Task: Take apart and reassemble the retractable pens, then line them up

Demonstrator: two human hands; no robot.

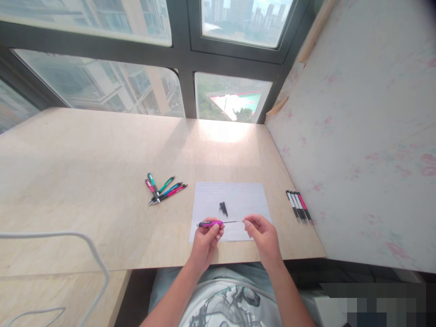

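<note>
My left hand (207, 238) pinches a pink-and-purple pen barrel (209, 223) held level over a white sheet of paper (238, 200). A thin dark refill (231, 222) sticks out of the barrel's right end, and my right hand (262, 234) pinches the refill's far tip. A small black pen part (223, 208) lies on the paper just beyond my hands.
Several coloured pens (164, 188) lie in a loose pile on the wooden desk (102, 172) to the left. Several white-and-black pens (299, 205) lie in a row by the right wall panel (357, 136). Windows (231, 97) run behind the desk. A white wire frame (85, 254) sits at lower left.
</note>
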